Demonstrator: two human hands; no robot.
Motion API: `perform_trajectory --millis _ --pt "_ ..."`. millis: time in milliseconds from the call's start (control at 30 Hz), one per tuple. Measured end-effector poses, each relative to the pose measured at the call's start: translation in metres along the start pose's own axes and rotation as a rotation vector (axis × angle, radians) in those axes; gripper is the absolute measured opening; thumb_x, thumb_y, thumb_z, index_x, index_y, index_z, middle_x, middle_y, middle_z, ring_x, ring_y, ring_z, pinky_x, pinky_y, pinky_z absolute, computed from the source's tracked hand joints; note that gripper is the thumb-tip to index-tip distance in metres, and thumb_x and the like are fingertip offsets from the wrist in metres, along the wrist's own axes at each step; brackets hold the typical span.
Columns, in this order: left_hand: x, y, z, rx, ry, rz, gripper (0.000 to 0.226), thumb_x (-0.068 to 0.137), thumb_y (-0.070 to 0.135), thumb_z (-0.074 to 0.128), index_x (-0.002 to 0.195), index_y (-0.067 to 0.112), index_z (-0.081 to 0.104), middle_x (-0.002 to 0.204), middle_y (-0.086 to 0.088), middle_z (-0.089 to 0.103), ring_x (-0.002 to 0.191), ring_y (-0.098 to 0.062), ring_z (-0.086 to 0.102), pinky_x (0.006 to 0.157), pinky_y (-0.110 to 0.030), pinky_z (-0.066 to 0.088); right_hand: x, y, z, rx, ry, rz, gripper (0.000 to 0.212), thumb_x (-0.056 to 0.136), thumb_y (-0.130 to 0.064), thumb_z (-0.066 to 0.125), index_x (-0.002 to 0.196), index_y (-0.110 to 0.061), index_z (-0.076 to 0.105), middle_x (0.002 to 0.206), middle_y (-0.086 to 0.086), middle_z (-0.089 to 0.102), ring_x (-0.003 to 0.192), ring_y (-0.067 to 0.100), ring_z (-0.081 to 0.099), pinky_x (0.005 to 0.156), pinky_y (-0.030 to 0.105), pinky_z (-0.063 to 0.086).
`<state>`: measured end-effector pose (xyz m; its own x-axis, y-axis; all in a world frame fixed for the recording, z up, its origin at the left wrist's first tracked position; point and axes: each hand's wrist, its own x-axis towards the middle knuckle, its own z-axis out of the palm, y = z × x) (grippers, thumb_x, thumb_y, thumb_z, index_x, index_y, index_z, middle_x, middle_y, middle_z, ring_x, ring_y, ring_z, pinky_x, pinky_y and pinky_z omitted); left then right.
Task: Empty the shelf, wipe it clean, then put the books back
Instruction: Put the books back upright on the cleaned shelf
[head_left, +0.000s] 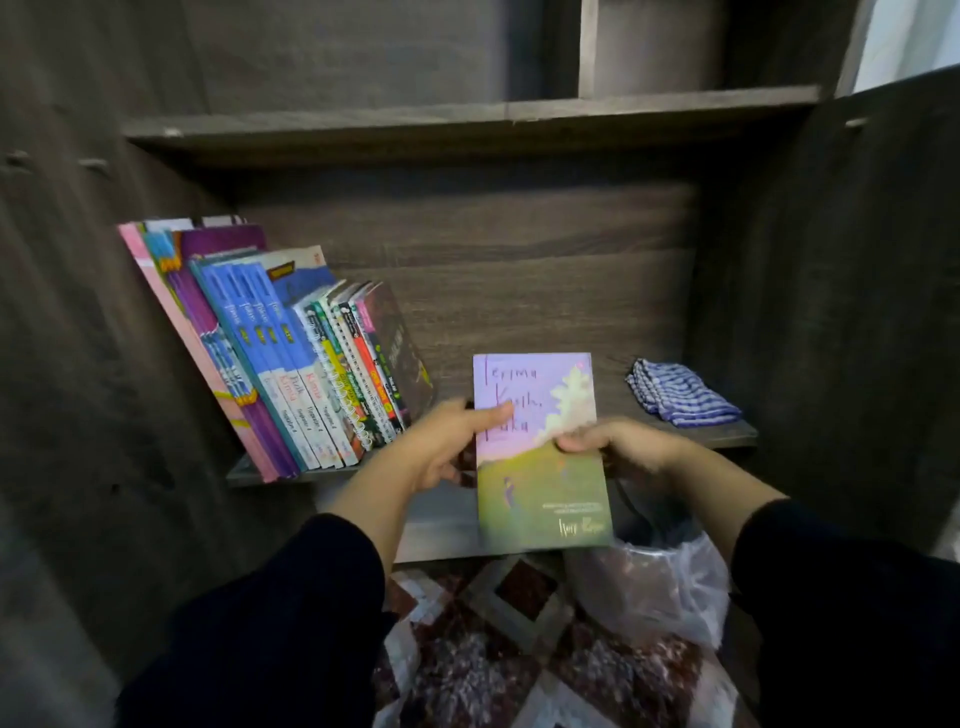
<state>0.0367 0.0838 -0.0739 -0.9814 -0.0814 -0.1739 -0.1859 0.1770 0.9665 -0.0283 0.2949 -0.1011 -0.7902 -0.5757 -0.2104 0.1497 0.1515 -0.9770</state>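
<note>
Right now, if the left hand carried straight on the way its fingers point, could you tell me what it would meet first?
The left hand already touches the purple-and-green book both hands hold. Its fingers point right, so they would slide across that cover toward the right hand, though depth is unclear.

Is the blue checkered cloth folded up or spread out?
Folded. The checkered cloth lies as a small layered bundle on the shelf, with stacked edges showing at its front.
</note>
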Motion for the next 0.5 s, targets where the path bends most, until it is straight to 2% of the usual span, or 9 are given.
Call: perform_trajectory --millis 67,100,133,200,333,433,500 --pt "0.016 0.005 0.002 -0.090 0.137 0.059 0.035 0.084 0.041 0.068 0.108 0.017 0.063 0.100 -0.004 0.072 0.086 -0.024 0.067 0.082 -0.044 0.054 0.014 -0.013 0.001 0.030 0.035 -0.039 0.034 0.073 -0.032 0.073 0.099 -0.011 0.070 0.099 0.009 0.073 0.088 0.021 0.070 0.086 0.033 0.053" --pt "0.026 0.005 0.003 -0.123 0.195 0.071 0.043 0.082 0.042 0.069 0.114 0.014 0.062 0.104 -0.006 0.072 0.087 -0.024 0.068 0.077 -0.040 0.056 0.023 -0.018 0.003 0.064 0.040 -0.056 0.024 0.081 -0.032 0.066 0.096 -0.013 0.068 0.091 0.007 0.073 0.080 0.019 0.070 0.083 0.032 0.054" --pt "0.038 0.003 0.004 -0.152 0.234 0.086 0.047 0.082 0.043 0.069 0.116 0.011 0.062 0.107 -0.008 0.072 0.089 -0.024 0.069 0.078 -0.039 0.057 0.032 -0.023 0.004 0.103 0.048 -0.065 0.017 0.088 -0.030 0.059 0.092 -0.014 0.066 0.081 0.006 0.072 0.069 0.017 0.069 0.074 0.030 0.056" --pt "0.057 0.001 0.005 -0.176 0.284 0.073 0.045 0.083 0.044 0.067 0.112 0.009 0.066 0.106 -0.009 0.072 0.094 -0.027 0.069 0.088 -0.044 0.055 0.052 -0.027 0.004 0.156 0.073 -0.047 0.017 0.093 -0.027 0.053 0.088 -0.014 0.063 0.068 0.005 0.070 0.054 0.016 0.067 0.059 0.025 0.056" --pt "0.089 0.003 0.001 -0.199 0.336 0.010 0.048 0.082 0.047 0.065 0.105 0.005 0.068 0.100 -0.008 0.072 0.095 -0.028 0.068 0.095 -0.044 0.052 0.084 -0.036 -0.006 0.169 0.117 0.012 0.020 0.093 -0.027 0.053 0.088 -0.010 0.060 0.058 0.006 0.069 0.046 0.017 0.066 0.048 0.023 0.056" --pt "0.112 0.003 -0.007 -0.187 0.317 -0.034 0.055 0.071 0.046 0.065 0.112 0.009 0.068 0.110 -0.008 0.071 0.101 -0.029 0.066 0.098 -0.045 0.049 0.101 -0.042 -0.014 0.120 0.184 0.074 0.028 0.095 -0.030 0.052 0.079 -0.008 0.059 0.048 0.005 0.066 0.037 0.015 0.063 0.037 0.018 0.049" --pt "0.117 0.004 -0.008 -0.149 0.302 -0.027 0.045 0.078 0.038 0.066 0.112 0.009 0.068 0.114 -0.006 0.069 0.106 -0.026 0.064 0.099 -0.038 0.048 0.109 -0.043 -0.017 0.054 0.231 0.104 0.032 0.095 -0.035 0.052 0.078 -0.008 0.059 0.045 0.003 0.065 0.034 0.013 0.061 0.035 0.015 0.046"
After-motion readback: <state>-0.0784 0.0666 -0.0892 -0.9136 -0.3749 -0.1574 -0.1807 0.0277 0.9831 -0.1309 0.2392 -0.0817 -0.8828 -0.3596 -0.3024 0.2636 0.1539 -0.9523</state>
